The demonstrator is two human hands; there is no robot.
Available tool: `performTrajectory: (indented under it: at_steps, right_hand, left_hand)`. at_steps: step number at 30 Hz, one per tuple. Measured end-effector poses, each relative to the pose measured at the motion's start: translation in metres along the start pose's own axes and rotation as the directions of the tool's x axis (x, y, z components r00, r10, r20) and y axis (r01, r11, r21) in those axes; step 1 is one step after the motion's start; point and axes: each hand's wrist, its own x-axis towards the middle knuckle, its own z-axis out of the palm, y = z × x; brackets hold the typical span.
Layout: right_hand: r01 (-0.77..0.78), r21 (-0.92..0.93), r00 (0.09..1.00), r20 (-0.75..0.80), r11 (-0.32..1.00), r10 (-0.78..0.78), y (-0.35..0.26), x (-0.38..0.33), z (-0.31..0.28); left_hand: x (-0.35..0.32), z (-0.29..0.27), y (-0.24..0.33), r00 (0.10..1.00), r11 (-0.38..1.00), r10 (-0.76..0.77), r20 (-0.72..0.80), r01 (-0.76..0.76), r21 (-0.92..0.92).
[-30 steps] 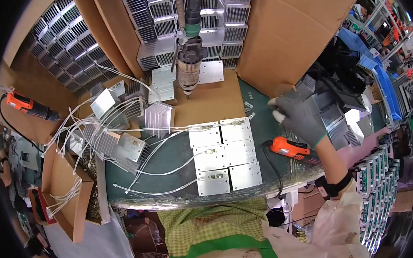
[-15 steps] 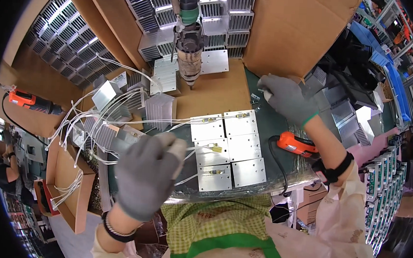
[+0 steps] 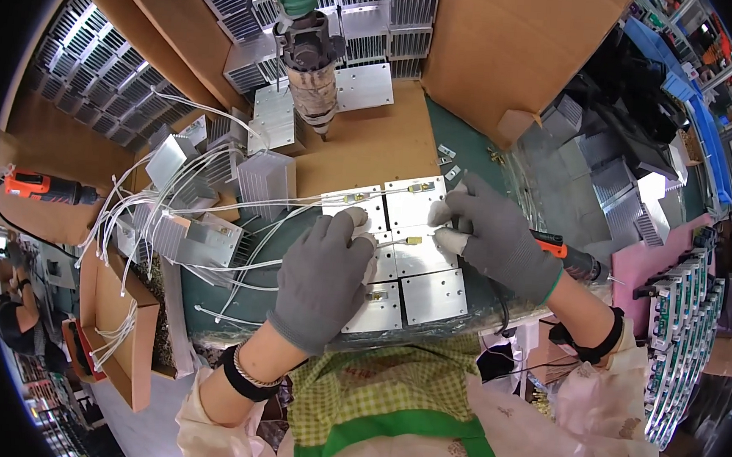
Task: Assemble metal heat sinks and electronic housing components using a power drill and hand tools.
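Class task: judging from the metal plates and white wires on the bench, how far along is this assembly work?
Looks done: to the left lie finned heat sinks with white wires already attached. In hand: both gloved hands, left hand and right hand, press on the grid of flat plates. Left: the plates nearest the person show no wires.

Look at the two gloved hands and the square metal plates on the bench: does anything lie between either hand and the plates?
Nothing visible does. The left hand rests flat on the metal plates, and the right hand touches their upper right part. Thin white wires cross the plates beside the fingers.
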Motion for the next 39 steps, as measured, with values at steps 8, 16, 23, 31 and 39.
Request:
performTrajectory:
  at_steps: [8,16,23,31,39]
  right_hand:
    - [-0.103,0.027,0.991,0.087,0.994,0.101,0.009,0.003,-0.004]
    - [-0.199,0.034,0.969,0.157,0.979,0.192,0.004,0.002,-0.009]
    - [-0.088,0.001,0.996,0.027,0.996,0.088,0.004,-0.013,-0.009]
    - [0.016,-0.164,0.996,-0.084,0.986,-0.030,0.009,-0.017,0.000]
    - [0.047,-0.227,0.996,-0.064,0.973,-0.063,0.003,-0.008,0.004]
  left_hand:
    - [-0.001,0.003,0.000,1.000,1.000,0.010,0.001,-0.010,0.025]
    - [0.001,0.004,-0.001,1.000,1.000,0.005,0.011,-0.005,0.010]
    - [0.006,0.008,0.001,0.999,1.000,0.011,0.035,-0.012,0.024]
    - [0.011,0.014,0.005,0.996,0.997,0.026,0.080,-0.032,0.076]
    - [0.012,0.019,0.005,0.992,0.994,0.001,0.130,-0.014,0.106]
